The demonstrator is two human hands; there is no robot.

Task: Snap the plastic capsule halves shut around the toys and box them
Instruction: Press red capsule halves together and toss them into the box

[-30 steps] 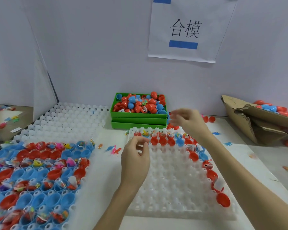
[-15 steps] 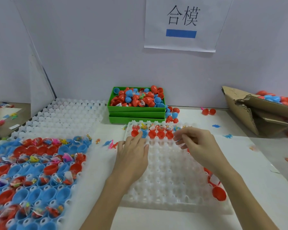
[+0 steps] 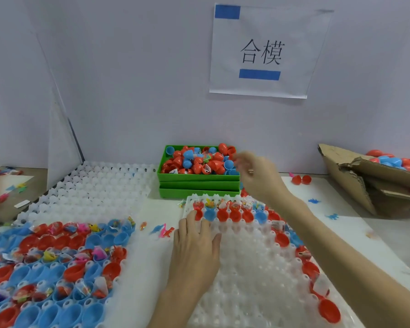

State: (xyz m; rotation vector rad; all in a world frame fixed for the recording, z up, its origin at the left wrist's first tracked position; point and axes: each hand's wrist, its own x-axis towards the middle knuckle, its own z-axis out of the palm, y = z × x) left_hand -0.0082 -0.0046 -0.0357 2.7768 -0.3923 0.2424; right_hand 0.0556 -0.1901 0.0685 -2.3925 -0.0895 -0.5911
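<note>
1. Capsule halves (image 3: 234, 215), red and blue, sit in a row of cups near the far edge of the white tray (image 3: 246, 268) in the middle of the table.
2. More red halves run down the right side of that tray.
3. Small toys in clear bags (image 3: 223, 204) sit in the row just behind the capsule halves.
4. The left hand (image 3: 195, 247) lies flat on the tray with its fingers straight and a bit spread. The fingertips touch the tray just beside the red and blue halves.
5. The right hand (image 3: 258, 172) is up in the air by the right end of the green box (image 3: 199, 178). Its fingers are curled, but it is too blurry to tell if they hold something.
6. The green box stands behind the tray, full of red and blue capsules.
7. Another tray (image 3: 45, 268) on the left is full of blue and red halves, many with toys in them.
8. A torn cardboard box (image 3: 355, 183) on the right holds more capsules.
9. A paper sign (image 3: 265, 53) hangs on the wall.
</note>
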